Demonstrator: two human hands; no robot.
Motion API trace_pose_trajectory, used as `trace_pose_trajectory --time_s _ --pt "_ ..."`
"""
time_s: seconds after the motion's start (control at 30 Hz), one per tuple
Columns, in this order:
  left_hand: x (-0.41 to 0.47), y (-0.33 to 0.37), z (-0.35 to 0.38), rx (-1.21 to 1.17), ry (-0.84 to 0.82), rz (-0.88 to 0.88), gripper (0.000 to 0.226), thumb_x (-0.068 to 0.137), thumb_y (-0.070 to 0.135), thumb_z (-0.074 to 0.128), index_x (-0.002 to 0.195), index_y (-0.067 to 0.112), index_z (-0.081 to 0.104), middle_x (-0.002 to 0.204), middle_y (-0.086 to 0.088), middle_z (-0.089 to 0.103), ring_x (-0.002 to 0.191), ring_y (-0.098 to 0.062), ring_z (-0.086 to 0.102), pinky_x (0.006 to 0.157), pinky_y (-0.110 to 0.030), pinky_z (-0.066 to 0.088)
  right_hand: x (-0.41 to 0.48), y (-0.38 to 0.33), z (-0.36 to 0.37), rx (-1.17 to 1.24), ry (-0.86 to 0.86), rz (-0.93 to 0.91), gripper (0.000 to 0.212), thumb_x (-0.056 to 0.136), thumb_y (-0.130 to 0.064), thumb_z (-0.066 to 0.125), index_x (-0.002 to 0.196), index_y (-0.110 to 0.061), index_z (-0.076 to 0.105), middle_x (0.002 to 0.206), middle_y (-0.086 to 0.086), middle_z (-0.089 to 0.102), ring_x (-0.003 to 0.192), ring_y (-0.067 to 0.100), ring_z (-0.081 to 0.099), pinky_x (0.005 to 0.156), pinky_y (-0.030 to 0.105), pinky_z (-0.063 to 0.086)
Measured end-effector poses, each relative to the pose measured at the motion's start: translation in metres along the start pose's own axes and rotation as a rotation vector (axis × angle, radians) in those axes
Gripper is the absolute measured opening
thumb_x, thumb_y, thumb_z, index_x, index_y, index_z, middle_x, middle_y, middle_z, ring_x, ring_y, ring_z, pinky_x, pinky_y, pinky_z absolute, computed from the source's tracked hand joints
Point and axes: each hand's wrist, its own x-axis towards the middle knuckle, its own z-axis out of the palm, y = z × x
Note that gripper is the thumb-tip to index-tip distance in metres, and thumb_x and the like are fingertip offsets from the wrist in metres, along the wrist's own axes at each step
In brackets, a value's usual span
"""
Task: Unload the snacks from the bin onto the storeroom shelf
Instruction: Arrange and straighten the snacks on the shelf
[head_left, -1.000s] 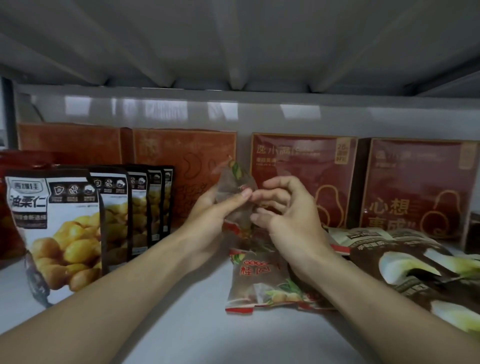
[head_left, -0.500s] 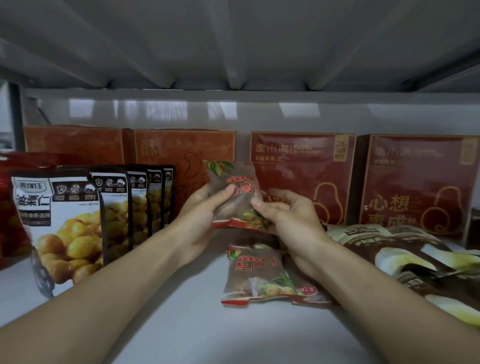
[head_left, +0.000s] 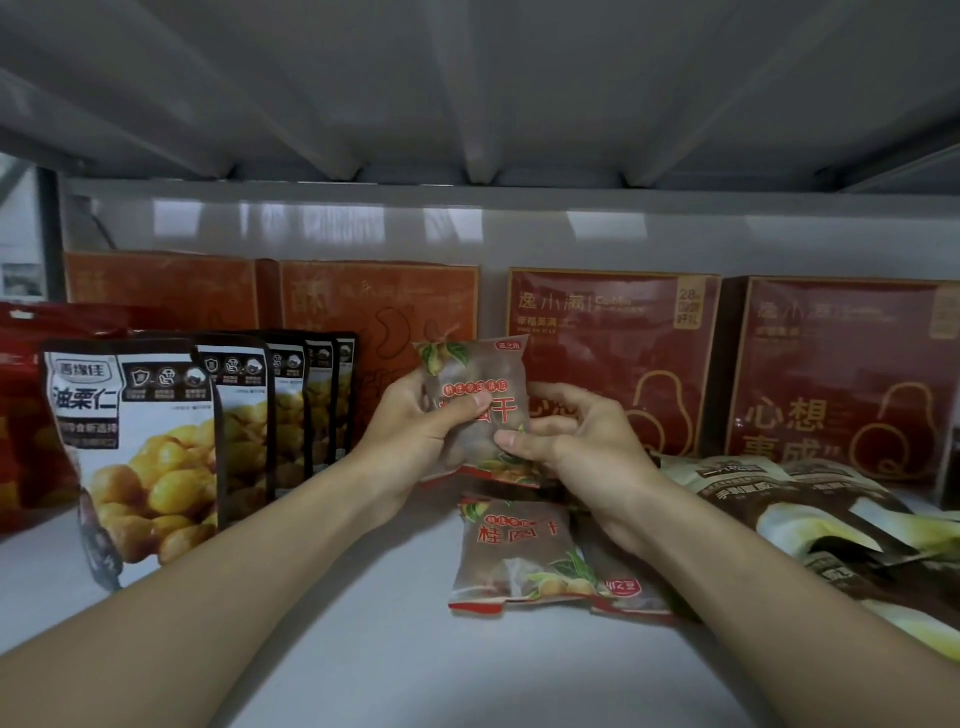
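Left hand (head_left: 415, 431): clamps the left side of the packet (head_left: 475, 410), thumb across its front.
Right hand (head_left: 576, 457): pinches the packet's lower right edge with thumb and fingertips.
Packet: upright, label facing the camera, held above the shelf (head_left: 363, 649) near its middle, in front of the boxes (head_left: 613, 343).
Flat packets (head_left: 514, 556): two alike lie on the shelf just below the held one, side by side.
Pouches (head_left: 140, 452): a row stands upright toward the shelf's left edge.
Brown bags (head_left: 831, 525): lie flat in a pile at the right edge.
Boxes: stand along the back edge.
Open room: bare shelf at the front edge, between the forearms.
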Motion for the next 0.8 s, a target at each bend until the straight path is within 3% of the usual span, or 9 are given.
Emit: trace_pose_trajectory --time_s 0.1,0.2,0.33,0.5,0.63,0.8 --pt "0.001 -0.001 0.001 -0.034 -0.027 -0.017 0.027 0.092 0.014 0.062 0.118 0.009 0.062 0.098 -0.009 0.076 0.086 -0.022 0.074 0.073 -0.030 0.060 0.002 -0.002 -0.001 -0.012 0.008 0.015 0.058 0.080 -0.005 0.079 0.133 -0.014 0.055 0.091 0.006 0.077 0.082 0.018 0.075 0.076 0.029 0.057" --pt "0.002 -0.002 0.003 -0.047 -0.035 -0.070 0.017 0.096 0.021 0.057 0.109 0.013 0.064 0.087 -0.004 0.076 0.073 -0.015 0.072 0.061 -0.025 0.056 0.001 -0.003 0.000 -0.081 -0.003 0.001 0.035 0.086 -0.015 0.076 0.119 -0.017 0.064 0.083 0.004 0.077 0.077 0.018 0.075 0.072 0.030 0.055" --pt "0.003 -0.005 0.003 -0.077 -0.016 -0.097 0.020 0.096 0.020 0.057 0.112 0.012 0.066 0.098 -0.009 0.076 0.084 -0.021 0.074 0.066 -0.028 0.059 0.003 0.000 -0.002 -0.114 0.064 -0.036 0.010 0.087 -0.013 0.074 0.097 -0.016 0.070 0.080 0.008 0.077 0.078 0.024 0.075 0.073 0.035 0.059" --pt "0.004 -0.008 0.001 0.008 0.004 -0.088 0.024 0.095 0.010 0.060 0.119 0.008 0.063 0.093 -0.005 0.077 0.078 -0.015 0.073 0.061 -0.023 0.057 0.007 0.003 -0.005 -0.134 0.128 -0.073 0.009 0.087 -0.013 0.074 0.092 -0.017 0.068 0.076 0.007 0.076 0.076 0.022 0.074 0.075 0.035 0.058" --pt "0.006 -0.011 -0.002 0.016 0.074 -0.059 0.028 0.094 0.009 0.062 0.122 0.005 0.059 0.095 -0.012 0.076 0.077 -0.021 0.073 0.065 -0.029 0.059 0.010 0.005 -0.005 -0.200 0.043 -0.076 0.016 0.090 -0.021 0.073 0.104 -0.015 0.070 0.081 0.006 0.077 0.082 0.022 0.074 0.082 0.036 0.058" --pt "0.008 -0.015 -0.009 0.060 0.143 -0.063 0.037 0.092 0.011 0.066 0.128 0.007 0.056 0.098 -0.010 0.075 0.076 -0.018 0.074 0.057 -0.028 0.057 0.015 0.004 0.000 -0.554 0.009 -0.161 0.023 0.090 -0.032 0.072 0.109 -0.021 0.069 0.084 0.001 0.075 0.082 0.014 0.070 0.074 0.027 0.053"
